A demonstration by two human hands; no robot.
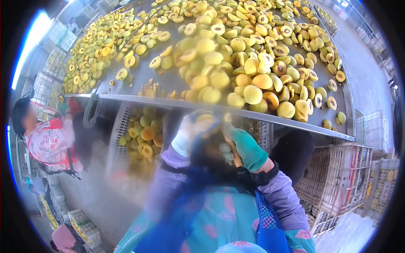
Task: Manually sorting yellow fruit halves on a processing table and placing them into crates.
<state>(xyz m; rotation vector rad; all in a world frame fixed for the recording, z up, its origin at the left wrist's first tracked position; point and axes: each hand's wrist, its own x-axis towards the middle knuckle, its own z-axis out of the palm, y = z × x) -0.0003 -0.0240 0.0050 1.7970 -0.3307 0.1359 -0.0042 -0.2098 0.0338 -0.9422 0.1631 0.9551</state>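
Observation:
My left hand (pixel 192 131), in a white glove, is closed around a yellow stone fruit (pixel 205 118) just below the table's near edge. Smearing over the view hides how its fingers sit. In my right hand (pixel 250 150), which wears a green-coated glove, is the wooden handle (pixel 233 148) of a tool. Its working end, close to the left hand, is too blurred to identify. Above both hands, halved yellow stone fruit (pixel 262 81), many showing brown stones or pit hollows, lie heaped on the metal table (pixel 171 79).
The table's raised metal rim (pixel 177 101) runs in front of me. Underneath, a plastic crate (pixel 117 132) holds fruit (pixel 146 134). Stacked crates (pixel 335 177) stand at the right. A co-worker (pixel 52 142) in a floral top is at the left, beside a hanging loop (pixel 91 111).

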